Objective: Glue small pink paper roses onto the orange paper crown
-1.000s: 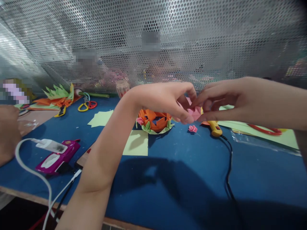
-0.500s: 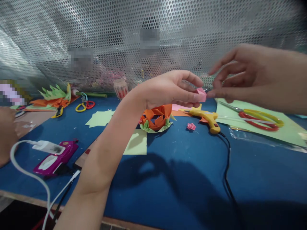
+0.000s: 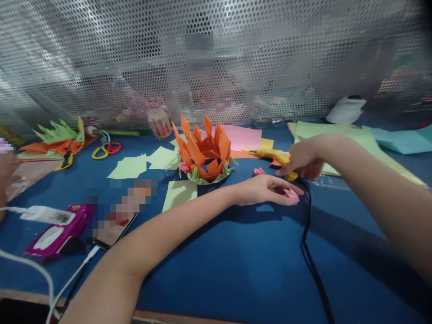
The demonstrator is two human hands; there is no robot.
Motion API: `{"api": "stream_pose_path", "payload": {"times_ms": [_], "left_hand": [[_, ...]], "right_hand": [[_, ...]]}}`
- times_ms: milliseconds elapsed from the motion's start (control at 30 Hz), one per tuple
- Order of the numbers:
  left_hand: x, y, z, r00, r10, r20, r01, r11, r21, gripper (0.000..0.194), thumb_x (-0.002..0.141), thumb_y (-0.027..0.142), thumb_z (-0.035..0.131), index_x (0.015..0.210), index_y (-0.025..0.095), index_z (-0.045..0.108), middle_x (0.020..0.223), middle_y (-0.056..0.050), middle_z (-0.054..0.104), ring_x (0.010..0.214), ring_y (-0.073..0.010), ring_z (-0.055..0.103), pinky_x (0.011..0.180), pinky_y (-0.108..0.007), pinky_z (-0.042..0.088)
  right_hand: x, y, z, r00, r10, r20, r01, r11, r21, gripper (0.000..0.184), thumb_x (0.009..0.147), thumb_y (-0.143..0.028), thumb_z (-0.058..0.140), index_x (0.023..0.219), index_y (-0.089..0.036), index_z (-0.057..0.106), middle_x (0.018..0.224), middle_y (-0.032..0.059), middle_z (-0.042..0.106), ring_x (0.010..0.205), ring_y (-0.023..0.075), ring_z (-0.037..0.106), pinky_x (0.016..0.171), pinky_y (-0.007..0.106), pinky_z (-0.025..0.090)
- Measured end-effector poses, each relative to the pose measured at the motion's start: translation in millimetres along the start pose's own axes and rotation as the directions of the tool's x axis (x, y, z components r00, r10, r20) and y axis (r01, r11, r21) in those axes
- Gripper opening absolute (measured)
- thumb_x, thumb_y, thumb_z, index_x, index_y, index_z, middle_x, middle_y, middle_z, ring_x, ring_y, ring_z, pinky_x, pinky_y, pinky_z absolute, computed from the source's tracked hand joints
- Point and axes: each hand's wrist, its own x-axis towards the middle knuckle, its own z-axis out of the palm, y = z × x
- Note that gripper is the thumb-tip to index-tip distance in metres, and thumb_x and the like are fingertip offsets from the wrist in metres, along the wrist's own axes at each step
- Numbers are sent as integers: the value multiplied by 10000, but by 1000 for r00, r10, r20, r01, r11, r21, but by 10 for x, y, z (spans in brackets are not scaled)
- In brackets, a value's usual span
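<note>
My left hand rests low on the blue table, its fingertips pinching a small folded pink paper piece. Just behind it, my right hand is closed around the handle of the yellow glue gun, whose black cord runs toward me. An orange paper flower with green leaves stands to the left of both hands. A tiny pink paper rose lies between the flower and the glue gun.
Pink and green paper sheets lie behind the flower. Scissors and green-orange paper cuttings sit at the far left. A magenta device with white cables is at the near left. A perforated metal screen backs the table.
Both hands dropped from in front of the screen to the table. My right hand left the pink piece and took hold of the glue gun. My left hand kept the pink piece.
</note>
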Motion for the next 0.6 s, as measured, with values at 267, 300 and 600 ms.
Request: {"api": "stream_pose_path", "payload": {"times_ms": [267,300,600], "left_hand": [[34,-25,23,976,33,-217,-111,926,-360,278,543,74,739,773,125,592,774,-37,654,793,-138,629,866,-346,405],[41,-27,35,966,31,-257,-126,923,-363,288,530,84,752,762,122,586,775,-38,654,795,-141,630,864,-352,404],[27,-53,88,886,105,-451,-254,925,-284,322,522,112,758,800,134,597,807,-30,661,758,-131,637,805,-307,438]], "right_hand": [[310,99,-273,910,139,390,-114,990,-88,344,641,-463,633,547,-144,545,476,28,516,493,120,504,529,291,379],[314,127,-345,891,187,414,-155,982,-110,332,633,-437,638,530,-135,548,461,28,516,469,116,493,519,294,379],[-247,61,-765,988,84,128,-112,967,229,212,725,-276,509,895,-158,466,690,39,614,590,112,556,536,242,422]]}}
